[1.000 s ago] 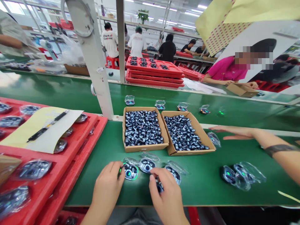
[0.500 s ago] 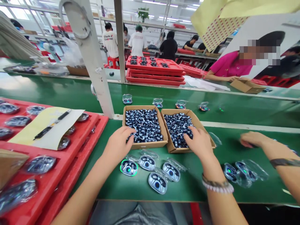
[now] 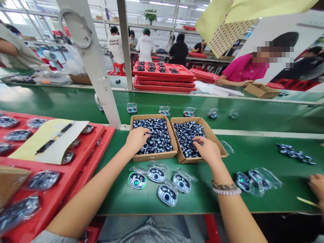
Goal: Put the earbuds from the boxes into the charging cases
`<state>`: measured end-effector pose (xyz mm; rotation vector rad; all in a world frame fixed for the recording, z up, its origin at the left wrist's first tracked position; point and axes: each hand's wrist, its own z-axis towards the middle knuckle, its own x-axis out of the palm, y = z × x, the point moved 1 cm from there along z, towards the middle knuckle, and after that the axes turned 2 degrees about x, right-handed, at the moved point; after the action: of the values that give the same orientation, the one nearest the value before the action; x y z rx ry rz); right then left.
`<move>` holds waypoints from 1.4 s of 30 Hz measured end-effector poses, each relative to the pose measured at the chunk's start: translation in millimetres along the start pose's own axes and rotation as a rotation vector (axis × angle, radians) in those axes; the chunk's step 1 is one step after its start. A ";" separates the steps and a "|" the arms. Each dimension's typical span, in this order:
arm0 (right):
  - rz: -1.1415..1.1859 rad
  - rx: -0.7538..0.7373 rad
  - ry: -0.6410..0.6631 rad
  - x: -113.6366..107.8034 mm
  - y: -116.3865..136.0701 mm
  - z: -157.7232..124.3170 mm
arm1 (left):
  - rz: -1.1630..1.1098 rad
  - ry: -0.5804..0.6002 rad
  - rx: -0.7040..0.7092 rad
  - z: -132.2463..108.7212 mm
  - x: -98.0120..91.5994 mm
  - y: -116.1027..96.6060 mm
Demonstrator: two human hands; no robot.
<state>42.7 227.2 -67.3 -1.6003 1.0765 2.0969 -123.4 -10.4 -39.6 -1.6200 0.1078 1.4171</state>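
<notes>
My left hand (image 3: 138,139) reaches over the left cardboard box (image 3: 154,156), which is full of dark blue earbuds (image 3: 158,135). Its thumb and fingertips are pinched together at the surface of the pile; what is between them is hidden. Over the right cardboard box (image 3: 211,134), my right hand (image 3: 209,148) has its fingers closed in a pinch among similar earbuds (image 3: 187,135); no held piece can be made out. Nearer me lie several open charging cases with clear lids. One case (image 3: 137,181) glows green around its rim, and another case (image 3: 167,195) shows a blue ring.
Red trays (image 3: 83,152) with wrapped cases are stacked at left, bearing a paper sheet and a pen (image 3: 54,137). More cases (image 3: 243,182) and an earbud cluster (image 3: 295,153) lie at right, near another person's hand (image 3: 317,185). A white post (image 3: 101,81) rises behind.
Both hands have moved in over the piles, and their fingers have closed from apart to pinched. The other person's hand at right has drawn back toward the edge, leaving an earbud cluster in view.
</notes>
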 end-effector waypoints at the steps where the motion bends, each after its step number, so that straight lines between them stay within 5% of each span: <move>1: 0.033 0.020 -0.044 -0.1 0.1 0.6 | -0.065 -0.027 -0.008 -1.2 -2.6 1.1; 7: 0.348 0.050 -0.231 -14.8 12.4 -27.3 | -0.585 0.013 -0.034 -36.1 -18.9 -8.7; 12: 1.133 -0.014 0.092 -26.8 42.0 -117.8 | -1.350 0.179 -0.191 -103.2 -21.8 -28.6; 14: 1.151 -0.003 0.215 -21.4 51.0 -153.9 | -1.448 0.231 -0.217 -124.5 -17.5 -32.6; 17: 0.983 0.016 0.192 -3.0 55.8 -190.3 | -1.479 0.258 -0.224 -144.5 -6.6 -31.5; 21: 0.743 -0.002 0.047 28.3 55.4 -209.4 | -1.349 0.173 -0.224 -157.1 13.8 -26.6; 25: 0.512 -0.087 -0.184 49.4 57.0 -211.5 | -0.813 0.086 -0.065 -159.4 37.1 -33.1; 28: 0.352 -0.179 -0.313 54.3 58.7 -209.3 | -0.441 0.063 0.114 -155.7 56.3 -42.5; 33: 0.277 -0.227 -0.338 45.5 57.5 -212.6 | -0.103 0.144 0.174 -156.0 78.1 -50.2; 38: 0.350 -0.230 -0.401 10.5 42.2 -187.9 | -0.125 -0.055 0.322 -150.2 47.0 -50.2; 42: 0.142 -0.197 -0.450 -16.6 22.3 -103.5 | 0.075 -0.159 0.277 -92.1 1.8 -34.0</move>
<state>106.8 142.4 -54.1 -1.0627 0.8689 2.5577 -35.3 -53.4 -32.4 -1.2846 0.2624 1.5104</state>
